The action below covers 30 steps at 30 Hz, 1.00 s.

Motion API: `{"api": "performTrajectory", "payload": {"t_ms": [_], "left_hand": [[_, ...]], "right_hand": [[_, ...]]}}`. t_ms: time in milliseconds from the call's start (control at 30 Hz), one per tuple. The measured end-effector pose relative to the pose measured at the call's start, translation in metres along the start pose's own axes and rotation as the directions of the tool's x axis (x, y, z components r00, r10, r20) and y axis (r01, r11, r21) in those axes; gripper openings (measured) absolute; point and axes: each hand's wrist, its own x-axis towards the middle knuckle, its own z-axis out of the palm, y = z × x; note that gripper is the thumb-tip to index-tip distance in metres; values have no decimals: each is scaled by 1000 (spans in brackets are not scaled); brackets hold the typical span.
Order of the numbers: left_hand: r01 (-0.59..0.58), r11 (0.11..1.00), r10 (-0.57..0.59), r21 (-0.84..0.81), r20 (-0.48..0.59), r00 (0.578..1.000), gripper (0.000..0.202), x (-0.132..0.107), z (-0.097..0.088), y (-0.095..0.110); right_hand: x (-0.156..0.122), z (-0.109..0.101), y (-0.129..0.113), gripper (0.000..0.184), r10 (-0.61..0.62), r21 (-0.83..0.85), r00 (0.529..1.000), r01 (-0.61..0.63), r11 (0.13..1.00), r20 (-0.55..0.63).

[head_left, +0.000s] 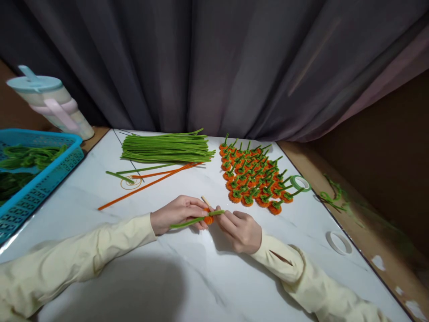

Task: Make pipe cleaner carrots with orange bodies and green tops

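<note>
Pinches the small orange piece (208, 220) in the left grip (180, 213) at six o'clock, over the white tabletop (201, 277), right grip (242, 230) narrow on the green stem (184, 223) across it, tan stick (205, 201) between. Now has, from there, the green bundle (166, 148) at eleven, orange stems (134, 192) at ten, rows of orange-and-green pieces (257, 173) between one and two!
</note>
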Motion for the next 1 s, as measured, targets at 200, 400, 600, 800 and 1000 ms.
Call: {"api": "performTrajectory", "payload": {"t_ms": [200, 400, 600, 800, 1000], "left_hand": [[13, 1000, -12, -6, 100, 995, 27, -3, -2, 3], [7, 1000, -8, 16, 79, 997, 29, -4, -3, 1], [-30, 999, 29, 18, 55, 998, 25, -1, -1, -4], [-22, 999, 21, 36, 32, 999, 24, -1, 3, -2], [-11, 999, 10, 53, 33, 999, 27, -2, 4, -2]], "right_hand": [[-4, 2, 5, 26, 21, -71, 999, -25, 997, -49], [-5, 3, 5, 20, 126, -79, 991, -130, 988, -43], [-2, 4, -2, 22, 127, -126, 992, -127, 984, -12], [2, 2, -7, 29, 135, -89, 991, -133, 987, 14], [2, 3, -7, 27, 123, -12, 992, -123, 992, 7]]}}
